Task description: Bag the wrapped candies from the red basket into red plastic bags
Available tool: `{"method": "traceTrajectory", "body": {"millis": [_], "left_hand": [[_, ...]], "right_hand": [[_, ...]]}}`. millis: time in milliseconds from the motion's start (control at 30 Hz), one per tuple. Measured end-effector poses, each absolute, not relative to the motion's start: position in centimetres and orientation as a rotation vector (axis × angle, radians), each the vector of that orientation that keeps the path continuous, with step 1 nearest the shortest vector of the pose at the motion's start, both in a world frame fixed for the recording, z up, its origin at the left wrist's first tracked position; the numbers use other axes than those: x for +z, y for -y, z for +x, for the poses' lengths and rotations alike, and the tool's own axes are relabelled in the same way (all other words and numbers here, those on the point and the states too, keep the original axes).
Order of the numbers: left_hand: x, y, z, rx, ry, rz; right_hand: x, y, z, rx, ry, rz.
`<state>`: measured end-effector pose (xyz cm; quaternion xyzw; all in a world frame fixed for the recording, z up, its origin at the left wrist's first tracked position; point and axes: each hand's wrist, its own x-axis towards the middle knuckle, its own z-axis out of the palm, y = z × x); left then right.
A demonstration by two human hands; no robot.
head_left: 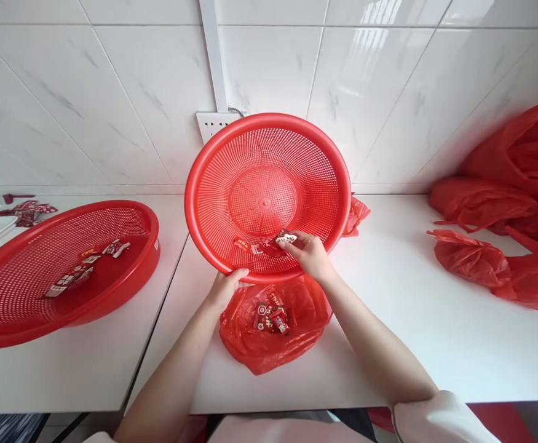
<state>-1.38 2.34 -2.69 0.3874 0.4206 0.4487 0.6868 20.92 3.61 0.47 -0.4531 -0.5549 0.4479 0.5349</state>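
Observation:
A red plastic colander is tilted toward me above the table, with a few wrapped candies along its lower inner side. At its lower left rim, my left hand grips the edge, thumb over the rim. My right hand reaches inside and pinches a dark red and white candy packet between thumb and fingers. Just below the colander, an open red plastic bag lies on the table. Several wrapped candies rest in the bag.
Another red colander, holding several candy packets, stands on the left table. Piled red plastic bags lie at the right. Behind the table is a tiled wall with a power socket. A gap separates the two tables.

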Motion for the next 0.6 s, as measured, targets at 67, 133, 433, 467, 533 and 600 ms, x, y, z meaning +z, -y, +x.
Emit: {"method": "traceTrajectory", "body": {"millis": [67,133,433,467,533,600], "left_hand": [[-2.8,-2.5,-1.5,1.025,-0.938,0.869],[-2.8,-2.5,-1.5,1.037,-0.954,0.864],[-2.3,-2.5,-1.7,1.079,-0.933,0.860],[-2.2,-2.5,-1.7,1.094,-0.931,0.859],[-1.9,-2.4,-1.7,1.107,-0.932,0.856],[-1.8,-2.4,-1.6,1.092,-0.932,0.839]], "right_hand": [[0.6,-3.6,21.1,1.108,1.287,-1.058],[0.8,-3.6,21.2,1.158,1.274,-1.036],[3.3,-2.3,22.2,1.332,1.395,-1.036],[3.7,-2.1,22.4,1.338,1.446,-1.051],[4.2,-1.6,22.7,1.349,1.592,-1.047],[4.4,-1.3,23.0,1.342,1.774,-1.041]]}}
